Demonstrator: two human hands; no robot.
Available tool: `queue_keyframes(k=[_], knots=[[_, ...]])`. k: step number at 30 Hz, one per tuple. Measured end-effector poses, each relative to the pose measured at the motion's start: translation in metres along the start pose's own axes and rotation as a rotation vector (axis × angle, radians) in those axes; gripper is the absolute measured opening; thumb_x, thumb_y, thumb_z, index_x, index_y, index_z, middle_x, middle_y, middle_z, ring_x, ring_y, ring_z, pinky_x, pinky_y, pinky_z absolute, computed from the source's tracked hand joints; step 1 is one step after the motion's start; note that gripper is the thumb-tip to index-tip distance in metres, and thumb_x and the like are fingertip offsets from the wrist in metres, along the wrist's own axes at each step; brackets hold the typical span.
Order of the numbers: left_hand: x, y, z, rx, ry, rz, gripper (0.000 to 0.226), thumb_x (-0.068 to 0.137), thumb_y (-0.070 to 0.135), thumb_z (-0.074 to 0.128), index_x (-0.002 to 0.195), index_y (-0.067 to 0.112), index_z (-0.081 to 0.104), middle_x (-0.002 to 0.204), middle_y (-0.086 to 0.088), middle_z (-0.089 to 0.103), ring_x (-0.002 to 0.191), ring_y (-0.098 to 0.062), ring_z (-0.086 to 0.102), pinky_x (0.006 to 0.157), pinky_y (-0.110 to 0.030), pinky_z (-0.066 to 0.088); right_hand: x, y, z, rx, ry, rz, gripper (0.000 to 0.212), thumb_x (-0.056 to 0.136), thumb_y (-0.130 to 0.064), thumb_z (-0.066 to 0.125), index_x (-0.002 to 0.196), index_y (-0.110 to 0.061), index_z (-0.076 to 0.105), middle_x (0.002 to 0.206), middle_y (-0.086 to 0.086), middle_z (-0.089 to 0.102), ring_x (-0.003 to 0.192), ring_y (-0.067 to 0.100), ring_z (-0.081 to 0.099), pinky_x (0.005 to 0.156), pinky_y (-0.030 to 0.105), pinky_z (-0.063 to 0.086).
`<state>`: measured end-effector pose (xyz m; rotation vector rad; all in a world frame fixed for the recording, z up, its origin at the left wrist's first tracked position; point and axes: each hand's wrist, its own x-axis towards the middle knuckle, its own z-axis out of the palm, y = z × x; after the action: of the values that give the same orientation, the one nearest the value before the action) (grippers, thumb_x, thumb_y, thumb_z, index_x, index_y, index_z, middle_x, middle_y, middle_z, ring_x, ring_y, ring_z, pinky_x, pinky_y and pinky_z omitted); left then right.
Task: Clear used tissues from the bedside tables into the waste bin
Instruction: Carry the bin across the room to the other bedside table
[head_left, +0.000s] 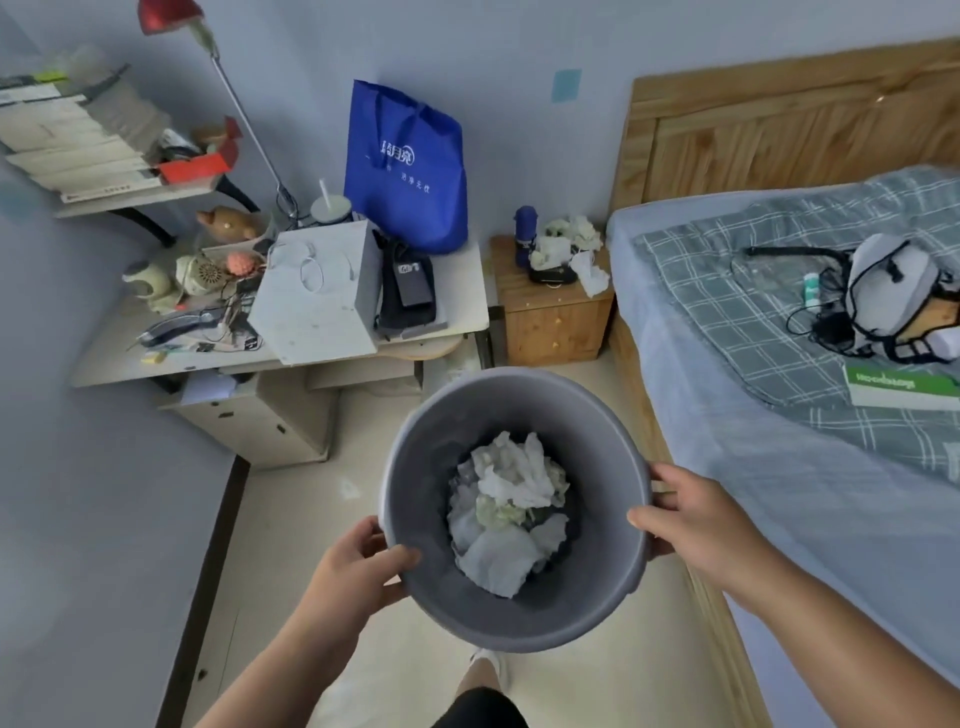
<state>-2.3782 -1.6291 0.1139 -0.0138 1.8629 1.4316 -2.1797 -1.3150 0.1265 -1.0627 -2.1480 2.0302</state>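
Note:
I hold a round grey waste bin (519, 400) in front of me, above the floor. My left hand (358, 569) grips its near left rim and my right hand (691, 519) grips its right rim. Crumpled white tissues (511, 506) lie inside the bin. Ahead stands a small wooden bedside table (558, 317) between the desk and the bed. More crumpled tissues (571, 241) are piled on its top, beside a dark blue bottle (524, 234).
A cluttered desk (457, 280) stands at the left with a white box, a blue bag (408, 171) and a red lamp. The bed (779, 426) with a wooden headboard fills the right side. Pale floor runs between them toward the bedside table.

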Motion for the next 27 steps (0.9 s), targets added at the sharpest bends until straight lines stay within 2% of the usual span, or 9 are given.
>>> queue_keyframes(k=[5,8,10,13,17,23,25,27], knots=[[0.106,0.059,0.011,0.055,-0.135,-0.039,0.028,0.090,-0.005,0.071,0.116,0.003,0.073,0.112,-0.017,0.081,0.101,-0.031,0.080,0.081,-0.038,0.066,0.066,-0.029,-0.016,0.014,0.090,0.077,0.046,0.076,-0.022,0.066,0.116,-0.045,0.071,0.096,0.007,0.083,0.087,0.026,0.080,0.068,0.035,0.066],[0.160,0.114,0.031,0.101,-0.222,-0.009,0.039,0.077,0.005,0.079,0.115,0.000,0.072,0.113,-0.020,0.080,0.105,-0.034,0.078,0.082,-0.037,0.066,0.095,-0.059,-0.045,0.006,0.153,0.071,0.051,0.077,-0.027,0.068,0.125,-0.042,0.065,0.096,0.005,0.083,0.087,0.025,0.081,0.068,0.031,0.065],[0.193,0.147,0.049,0.126,-0.274,0.007,0.045,0.070,0.012,0.078,0.114,0.001,0.073,0.112,-0.018,0.080,0.103,-0.033,0.079,0.079,-0.034,0.066,0.116,-0.073,-0.068,0.009,0.196,0.064,0.048,0.082,-0.021,0.068,0.125,-0.042,0.064,0.096,0.005,0.083,0.086,0.025,0.081,0.067,0.031,0.065],[0.240,0.179,0.083,0.139,-0.309,0.006,0.043,0.071,0.012,0.076,0.113,0.006,0.074,0.108,-0.011,0.082,0.098,-0.026,0.080,0.075,-0.029,0.066,0.151,-0.080,-0.101,0.016,0.251,0.070,0.045,0.090,-0.010,0.066,0.121,-0.043,0.066,0.094,0.005,0.083,0.084,0.024,0.081,0.066,0.031,0.065],[0.305,0.200,0.137,0.175,-0.285,-0.038,0.044,0.068,0.012,0.074,0.112,0.011,0.076,0.106,-0.007,0.083,0.095,-0.023,0.081,0.073,-0.030,0.066,0.215,-0.071,-0.146,0.043,0.276,0.114,0.043,0.088,-0.012,0.066,0.115,-0.045,0.069,0.094,0.002,0.083,0.084,0.022,0.081,0.064,0.031,0.065],[0.398,0.221,0.216,0.219,-0.185,-0.124,0.042,0.067,0.015,0.072,0.108,0.015,0.075,0.101,-0.001,0.083,0.090,-0.018,0.081,0.068,-0.026,0.065,0.343,-0.047,-0.226,0.075,0.171,0.208,0.048,0.091,-0.010,0.066,0.125,-0.043,0.066,0.099,0.002,0.083,0.088,0.021,0.080,0.067,0.030,0.065],[0.430,0.219,0.238,0.209,-0.138,-0.148,0.033,0.073,0.012,0.073,0.106,0.017,0.074,0.098,0.000,0.083,0.087,-0.017,0.080,0.066,-0.024,0.064,0.385,-0.042,-0.245,0.086,0.144,0.239,0.050,0.093,-0.006,0.064,0.124,-0.046,0.066,0.100,0.001,0.083,0.089,0.019,0.080,0.067,0.030,0.065],[0.460,0.215,0.258,0.175,-0.114,-0.198,0.025,0.083,0.003,0.071,0.105,0.015,0.074,0.093,0.002,0.082,0.084,-0.016,0.080,0.063,-0.023,0.063,0.423,-0.040,-0.260,0.099,0.132,0.281,0.054,0.093,-0.004,0.062,0.114,-0.053,0.070,0.098,0.001,0.083,0.087,0.018,0.080,0.065,0.031,0.065]])
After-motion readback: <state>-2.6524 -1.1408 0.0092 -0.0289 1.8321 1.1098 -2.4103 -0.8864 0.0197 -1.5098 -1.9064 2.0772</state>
